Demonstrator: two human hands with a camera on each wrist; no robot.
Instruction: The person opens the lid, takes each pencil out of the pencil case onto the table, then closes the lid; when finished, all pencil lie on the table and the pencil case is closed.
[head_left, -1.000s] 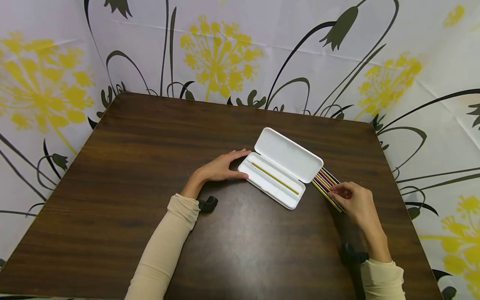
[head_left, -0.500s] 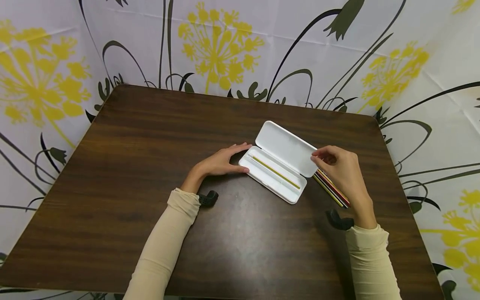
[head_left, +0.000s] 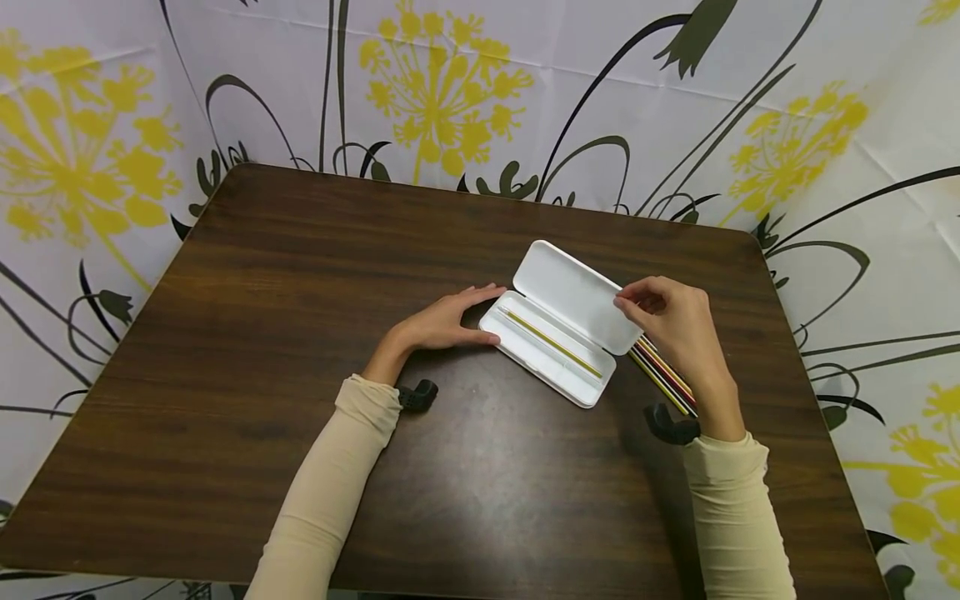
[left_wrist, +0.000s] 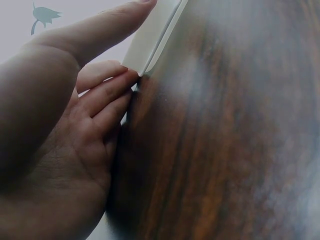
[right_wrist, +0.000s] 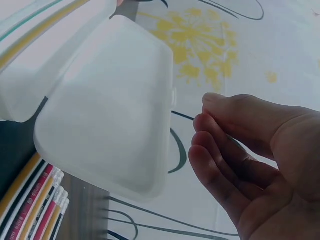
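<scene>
A white pencil case (head_left: pixel 525 354) lies on the table with its lid (head_left: pixel 577 296) swung up and back. Inside it lies a yellow pencil (head_left: pixel 551 342); the right wrist view also shows a thin teal strip beside it. My left hand (head_left: pixel 442 323) holds the case's left end between thumb and fingers. Close to the lid's right end is my right hand (head_left: pixel 678 325), fingers loosely bent; in the right wrist view the hand (right_wrist: pixel 255 155) has nothing between its fingertips and a gap to the lid. Several pencils (right_wrist: pixel 37 200) with white erasers lie beside the case, partly under the lid.
The case and pencils lie on a dark brown wooden table (head_left: pixel 300 242). A white cloth (head_left: pixel 292 83) with yellow flowers and dark stems hangs behind it and on both sides. A black wrist device (head_left: pixel 670 425) sits on each forearm near the sleeve.
My right hand has moved from the loose pencils up and left to the lid's right end. The left hand stays at the case, and the head view has shifted slightly.
</scene>
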